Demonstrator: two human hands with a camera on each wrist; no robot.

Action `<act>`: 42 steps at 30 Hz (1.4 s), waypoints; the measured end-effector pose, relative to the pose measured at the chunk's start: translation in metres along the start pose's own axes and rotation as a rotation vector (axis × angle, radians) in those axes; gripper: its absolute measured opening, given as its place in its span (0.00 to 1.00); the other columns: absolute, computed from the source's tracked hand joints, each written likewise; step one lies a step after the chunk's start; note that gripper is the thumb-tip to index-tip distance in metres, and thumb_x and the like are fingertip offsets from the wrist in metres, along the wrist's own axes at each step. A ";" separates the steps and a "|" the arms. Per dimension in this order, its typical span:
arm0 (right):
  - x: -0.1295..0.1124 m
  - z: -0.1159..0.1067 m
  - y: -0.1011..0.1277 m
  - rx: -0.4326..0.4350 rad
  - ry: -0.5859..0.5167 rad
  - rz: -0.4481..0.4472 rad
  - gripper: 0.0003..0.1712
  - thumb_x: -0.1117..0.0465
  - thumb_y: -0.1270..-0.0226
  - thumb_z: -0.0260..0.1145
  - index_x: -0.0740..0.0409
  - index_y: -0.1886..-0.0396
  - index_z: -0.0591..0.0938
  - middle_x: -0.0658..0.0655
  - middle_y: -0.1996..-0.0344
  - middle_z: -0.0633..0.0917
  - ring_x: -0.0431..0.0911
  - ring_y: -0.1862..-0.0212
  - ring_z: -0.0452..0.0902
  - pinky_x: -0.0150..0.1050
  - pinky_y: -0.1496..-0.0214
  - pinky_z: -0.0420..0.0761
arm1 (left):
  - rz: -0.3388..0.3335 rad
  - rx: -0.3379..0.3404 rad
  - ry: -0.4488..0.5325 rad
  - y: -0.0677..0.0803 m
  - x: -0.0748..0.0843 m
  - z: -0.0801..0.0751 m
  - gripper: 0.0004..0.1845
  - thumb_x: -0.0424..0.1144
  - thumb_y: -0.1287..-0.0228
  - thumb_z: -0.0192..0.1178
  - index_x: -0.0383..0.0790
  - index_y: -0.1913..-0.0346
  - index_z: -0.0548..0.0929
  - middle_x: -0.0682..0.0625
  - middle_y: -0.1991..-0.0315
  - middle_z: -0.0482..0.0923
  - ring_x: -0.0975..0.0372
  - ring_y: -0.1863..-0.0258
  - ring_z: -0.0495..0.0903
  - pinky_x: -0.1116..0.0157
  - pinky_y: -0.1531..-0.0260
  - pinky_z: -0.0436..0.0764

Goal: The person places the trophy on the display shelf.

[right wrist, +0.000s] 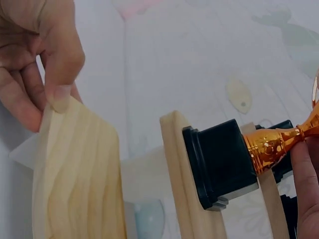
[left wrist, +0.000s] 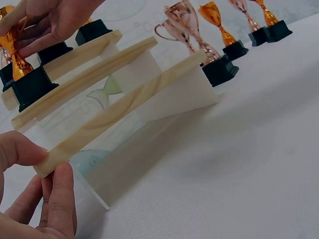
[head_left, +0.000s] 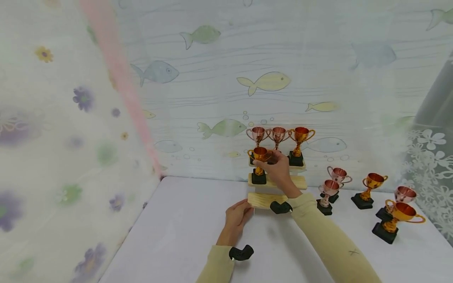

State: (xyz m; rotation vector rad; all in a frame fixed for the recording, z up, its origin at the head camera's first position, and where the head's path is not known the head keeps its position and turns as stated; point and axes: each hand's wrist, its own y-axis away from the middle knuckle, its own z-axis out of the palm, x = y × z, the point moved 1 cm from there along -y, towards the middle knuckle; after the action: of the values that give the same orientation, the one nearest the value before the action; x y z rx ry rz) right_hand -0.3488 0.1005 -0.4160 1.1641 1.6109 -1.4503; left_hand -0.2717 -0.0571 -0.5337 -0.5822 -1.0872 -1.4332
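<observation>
Pale wood formed the three steps of the stepped stand [head_left: 299, 181], which stood on the white table [head_left: 184, 236] against the fish-patterned backdrop [head_left: 269, 82]. The left hand [head_left: 238, 216] pinched the left end of the stand's lowest step between thumb and fingertips [left wrist: 62, 191]. The right hand [head_left: 279, 169] reached over the stand and held the gold trophy [head_left: 259, 161] by its cup, fingers curled about it, while the trophy's black base sat on the left end of the stand's middle step. On the stand's top step stood two rose trophies [head_left: 268, 135] and another gold trophy [head_left: 300, 145] in a row. To the right of the stand, on the table, more loose trophies [head_left: 368, 196], rose and gold, stood well apart from it.
</observation>
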 end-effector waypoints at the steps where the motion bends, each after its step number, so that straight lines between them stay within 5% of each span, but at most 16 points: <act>1: 0.000 0.001 0.000 0.004 -0.004 -0.006 0.22 0.58 0.40 0.79 0.63 0.51 0.82 0.61 0.57 0.84 0.40 0.59 0.79 0.30 0.63 0.79 | 0.001 -0.001 -0.003 0.000 0.000 0.000 0.23 0.23 0.40 0.62 0.19 0.41 0.77 0.41 0.56 0.84 0.63 0.62 0.83 0.67 0.55 0.86; 12: 0.004 0.014 -0.003 0.054 -0.093 -0.085 0.17 0.65 0.42 0.79 0.65 0.57 0.82 0.55 0.64 0.86 0.39 0.63 0.80 0.27 0.66 0.81 | 0.018 -0.003 0.011 0.001 0.001 -0.001 0.22 0.22 0.41 0.62 0.18 0.42 0.78 0.44 0.61 0.83 0.63 0.65 0.82 0.69 0.59 0.86; 19: 0.008 0.022 0.000 0.061 -0.171 -0.053 0.18 0.64 0.40 0.78 0.61 0.56 0.78 0.50 0.61 0.82 0.40 0.60 0.81 0.27 0.63 0.82 | 0.021 0.001 0.013 0.001 0.003 -0.001 0.22 0.22 0.42 0.62 0.18 0.42 0.78 0.43 0.61 0.83 0.63 0.65 0.81 0.69 0.59 0.86; 28: 0.012 0.020 0.006 0.067 -0.224 -0.025 0.21 0.67 0.42 0.78 0.63 0.52 0.79 0.55 0.56 0.82 0.41 0.57 0.82 0.28 0.56 0.85 | 0.007 -0.001 0.008 0.003 0.000 0.002 0.23 0.23 0.39 0.62 0.19 0.41 0.77 0.43 0.58 0.83 0.63 0.63 0.82 0.68 0.56 0.86; 35: 0.015 0.009 0.015 0.003 -0.165 0.035 0.28 0.67 0.41 0.77 0.64 0.41 0.78 0.64 0.46 0.82 0.53 0.46 0.81 0.32 0.45 0.84 | 0.003 0.005 -0.009 0.001 -0.001 0.003 0.22 0.24 0.40 0.62 0.19 0.42 0.78 0.43 0.60 0.83 0.63 0.63 0.82 0.69 0.59 0.86; 42: 0.004 -0.020 0.033 -0.144 -0.037 0.133 0.36 0.66 0.38 0.74 0.65 0.30 0.72 0.66 0.34 0.75 0.61 0.35 0.72 0.52 0.31 0.76 | 0.010 0.017 -0.011 0.001 0.001 0.002 0.23 0.23 0.41 0.62 0.18 0.42 0.78 0.44 0.61 0.84 0.64 0.65 0.82 0.70 0.61 0.86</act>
State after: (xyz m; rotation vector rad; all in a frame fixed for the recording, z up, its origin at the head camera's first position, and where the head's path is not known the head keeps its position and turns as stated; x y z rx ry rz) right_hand -0.3179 0.1208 -0.4296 1.1325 1.5544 -1.2438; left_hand -0.2716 -0.0555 -0.5314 -0.5836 -1.1030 -1.4123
